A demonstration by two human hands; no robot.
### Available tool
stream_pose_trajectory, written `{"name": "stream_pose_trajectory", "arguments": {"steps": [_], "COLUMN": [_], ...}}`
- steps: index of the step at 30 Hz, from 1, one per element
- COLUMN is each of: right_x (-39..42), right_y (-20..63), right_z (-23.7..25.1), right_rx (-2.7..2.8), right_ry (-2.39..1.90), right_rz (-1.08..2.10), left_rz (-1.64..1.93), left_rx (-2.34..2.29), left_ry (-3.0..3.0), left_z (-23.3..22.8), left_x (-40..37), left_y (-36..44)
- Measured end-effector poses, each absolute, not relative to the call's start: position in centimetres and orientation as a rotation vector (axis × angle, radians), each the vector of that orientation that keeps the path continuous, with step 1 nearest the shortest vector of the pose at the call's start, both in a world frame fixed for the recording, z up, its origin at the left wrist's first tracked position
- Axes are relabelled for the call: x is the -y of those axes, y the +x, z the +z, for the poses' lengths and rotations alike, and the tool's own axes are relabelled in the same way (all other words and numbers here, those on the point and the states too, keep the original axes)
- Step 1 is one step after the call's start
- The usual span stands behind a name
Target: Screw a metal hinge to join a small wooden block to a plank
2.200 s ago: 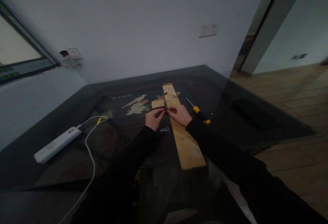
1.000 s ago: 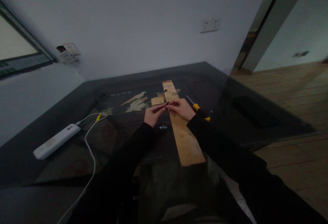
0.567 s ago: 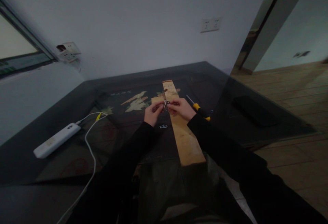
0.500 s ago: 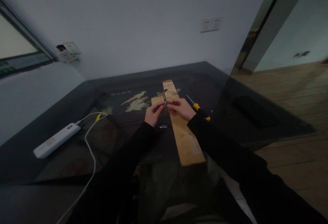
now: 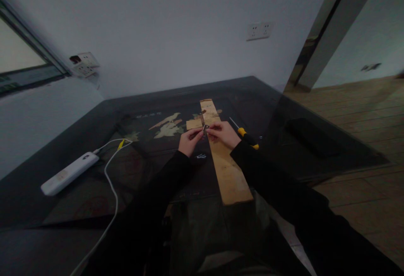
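A long wooden plank (image 5: 225, 167) lies lengthwise on the dark glass-topped table (image 5: 94, 175). A small wooden block (image 5: 193, 123) sits against its left side near the far end. My left hand (image 5: 188, 140) and my right hand (image 5: 223, 134) meet over the plank beside that block, pinching a small metal piece (image 5: 204, 129) between their fingertips; it is too small and dim to name. A few loose screws (image 5: 200, 156) lie on the glass just left of the plank, below my left hand.
A yellow-and-black screwdriver (image 5: 244, 134) lies right of my right hand. A white power strip (image 5: 68, 174) with its white cable (image 5: 111, 192) rests at the left. A dark flat object (image 5: 312, 141) shows at the right. White walls with sockets (image 5: 259, 30) stand behind.
My fingertips have shifted on the small metal piece, which first looked dark and flat and now catches light, held more upright. Hands stay at the same spot; the view rose slightly.
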State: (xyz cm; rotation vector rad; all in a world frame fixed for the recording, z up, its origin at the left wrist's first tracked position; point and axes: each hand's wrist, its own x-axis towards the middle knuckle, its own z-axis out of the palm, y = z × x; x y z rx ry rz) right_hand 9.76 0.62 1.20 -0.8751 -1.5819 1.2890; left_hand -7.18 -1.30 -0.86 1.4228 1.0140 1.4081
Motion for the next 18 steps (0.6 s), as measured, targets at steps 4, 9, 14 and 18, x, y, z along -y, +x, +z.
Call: {"name": "stream_pose_trajectory", "arguments": {"steps": [4,9,14,18], "right_x": [-0.55,-0.22,0.01,-0.13], "right_y": [9.72,9.71,9.48,9.35], "right_z": [1.18,1.35,1.29,1.1], "right_rx": [1.585,1.613,1.629,1.724], "right_ry": [-0.851,-0.904,-0.943,-0.997], "right_rz": [1.292,1.297,1.268,1.151], "left_rz": [1.381,1.376,1.348,1.325], "left_rx": [-1.005,-1.034,-1.053,-1.106], "left_ry": [1.378,1.316,1.308,1.301], "left_z": [-0.82,-1.32,-1.51,-1.5], "left_x": [1.13,0.59,0.47,0.44], "left_y": [-7.17,-7.3,-7.51,-7.64]}}
